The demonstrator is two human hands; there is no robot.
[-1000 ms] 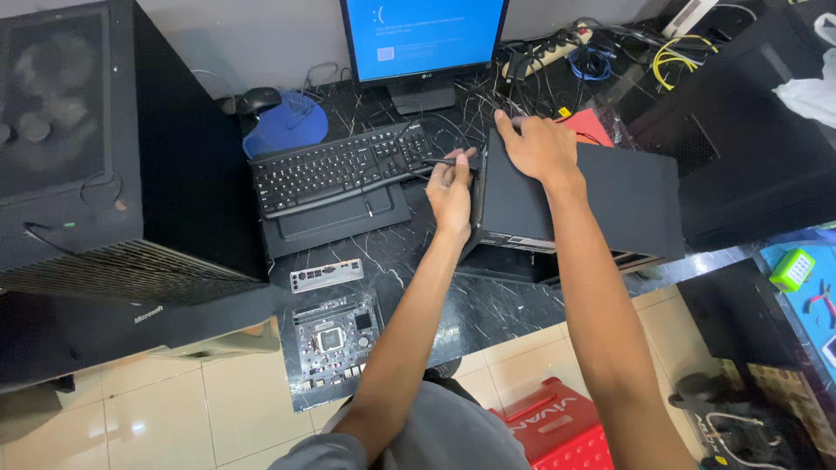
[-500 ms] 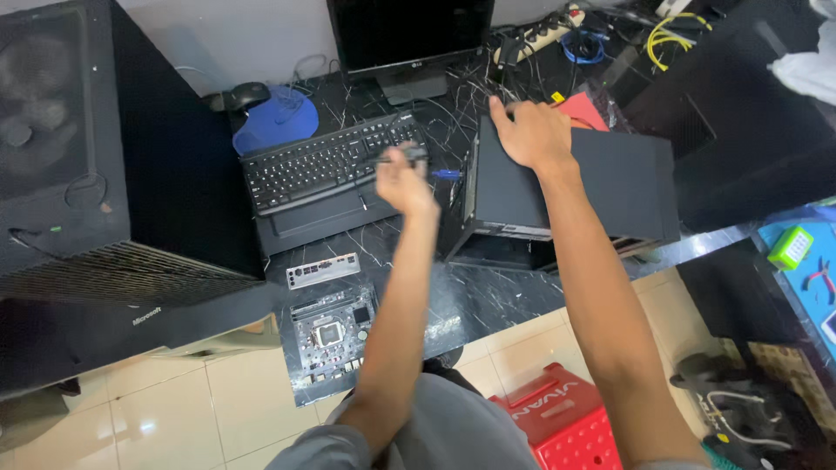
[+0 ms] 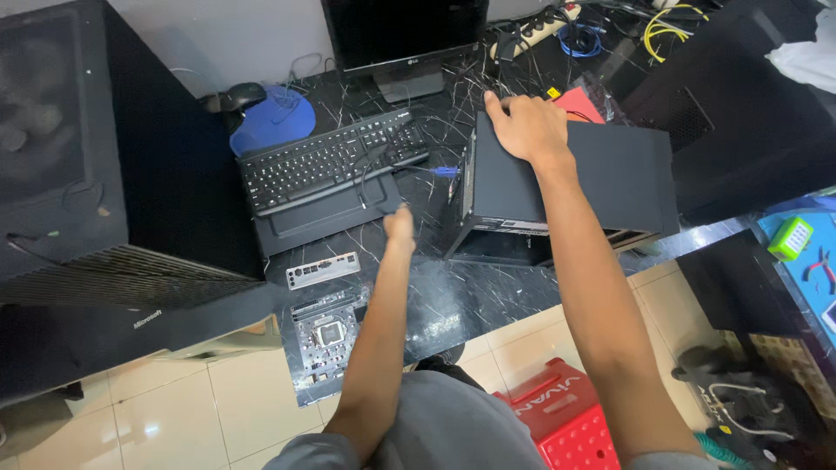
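Black computer case (image 3: pixel 570 187) lies on its side right of centre in the frame, on a dark marbled bench (image 3: pixel 453 296). Your right hand (image 3: pixel 525 126) rests flat on the case's upper left corner, fingers spread and pressing on the panel, gripping nothing. Your left hand (image 3: pixel 400 228) hovers near the middle of the frame, just left of the case's open front and just below the keyboard's wrist rest. It looks loosely closed with the fingers together, but the view is edge-on, so you cannot tell whether it holds anything.

A black keyboard (image 3: pixel 331 161) sits at an angle left of centre, with a thin cable draped across it. Above it, a blue mouse pad (image 3: pixel 272 122) carries a dark mouse (image 3: pixel 242 94). A monitor (image 3: pixel 405 35) with a dark screen stands at the top centre. A white power strip (image 3: pixel 531 30) and tangled cables lie in the upper right.

A bare motherboard (image 3: pixel 326 335) and a silver port plate (image 3: pixel 324 270) lie at the bench's lower left edge. A large black tower (image 3: pixel 96 165) fills the left side. A red plastic stool (image 3: pixel 566 418) stands on the tiled floor at the bottom.
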